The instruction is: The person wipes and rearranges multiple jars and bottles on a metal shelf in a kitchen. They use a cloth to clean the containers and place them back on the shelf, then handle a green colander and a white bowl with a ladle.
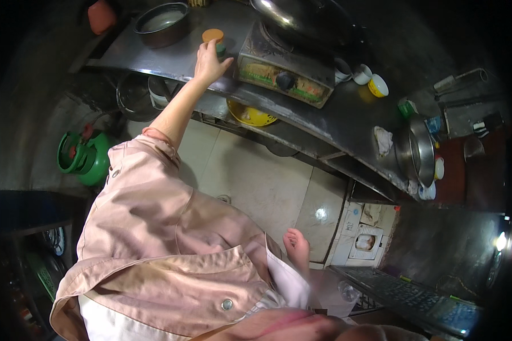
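Note:
My left hand is stretched out over the metal counter, at a jar with an orange lid and a green body. Its fingers lie against the near side of the jar, and the thumb sticks out to the right, apart from them. Part of the jar is hidden behind the fingers. Lower down, my right hand hangs beside my body over the floor. Its fingers are loosely curled in, and nothing shows in them.
Right of the jar stands a gas stove bearing a large wok. A dark round pan sits to the left. Cups and a bowl stand farther right. A yellow basin is underneath; a green gas cylinder stands left.

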A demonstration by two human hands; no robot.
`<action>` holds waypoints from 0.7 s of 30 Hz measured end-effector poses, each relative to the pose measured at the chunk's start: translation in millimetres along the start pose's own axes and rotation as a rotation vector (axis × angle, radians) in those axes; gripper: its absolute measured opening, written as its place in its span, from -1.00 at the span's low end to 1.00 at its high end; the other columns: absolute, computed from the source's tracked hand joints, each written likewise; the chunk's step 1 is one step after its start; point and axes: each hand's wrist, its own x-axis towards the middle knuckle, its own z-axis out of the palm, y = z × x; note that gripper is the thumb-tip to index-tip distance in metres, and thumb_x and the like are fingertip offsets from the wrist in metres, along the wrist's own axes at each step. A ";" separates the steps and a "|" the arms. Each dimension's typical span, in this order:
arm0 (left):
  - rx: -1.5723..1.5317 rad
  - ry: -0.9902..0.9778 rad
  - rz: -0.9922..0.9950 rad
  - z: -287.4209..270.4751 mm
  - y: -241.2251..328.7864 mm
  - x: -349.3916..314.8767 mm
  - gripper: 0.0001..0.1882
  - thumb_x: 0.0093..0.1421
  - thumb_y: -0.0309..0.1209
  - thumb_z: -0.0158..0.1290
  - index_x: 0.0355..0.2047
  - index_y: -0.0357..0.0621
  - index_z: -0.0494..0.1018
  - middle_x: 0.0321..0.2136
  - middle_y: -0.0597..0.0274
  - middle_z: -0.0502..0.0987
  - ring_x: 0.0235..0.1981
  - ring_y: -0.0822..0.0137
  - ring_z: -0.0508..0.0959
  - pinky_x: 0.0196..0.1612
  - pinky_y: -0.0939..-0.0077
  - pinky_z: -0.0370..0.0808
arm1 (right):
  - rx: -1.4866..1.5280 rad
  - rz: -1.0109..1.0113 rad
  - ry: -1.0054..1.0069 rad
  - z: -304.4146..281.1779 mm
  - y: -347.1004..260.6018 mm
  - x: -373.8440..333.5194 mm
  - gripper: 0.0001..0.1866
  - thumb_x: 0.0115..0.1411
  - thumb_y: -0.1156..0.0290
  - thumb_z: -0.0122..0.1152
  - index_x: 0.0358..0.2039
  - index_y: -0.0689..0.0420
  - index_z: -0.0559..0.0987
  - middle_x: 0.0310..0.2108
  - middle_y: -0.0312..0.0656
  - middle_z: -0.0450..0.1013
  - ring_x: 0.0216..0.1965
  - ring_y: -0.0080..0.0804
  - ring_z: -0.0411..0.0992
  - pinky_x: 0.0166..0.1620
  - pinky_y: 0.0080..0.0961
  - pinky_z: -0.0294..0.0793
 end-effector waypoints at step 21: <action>0.317 -0.394 -0.192 10.2 -22.0 128.1 -0.37 -0.16 -0.04 0.33 -0.01 0.24 0.48 -0.16 0.11 0.58 -0.10 0.13 0.57 -0.06 0.27 0.49 | 0.111 0.014 0.078 -47.3 39.4 37.2 -0.68 0.03 0.60 0.31 -0.15 0.22 0.51 -0.47 -0.19 0.55 -0.43 -0.55 0.51 -0.35 -0.56 0.54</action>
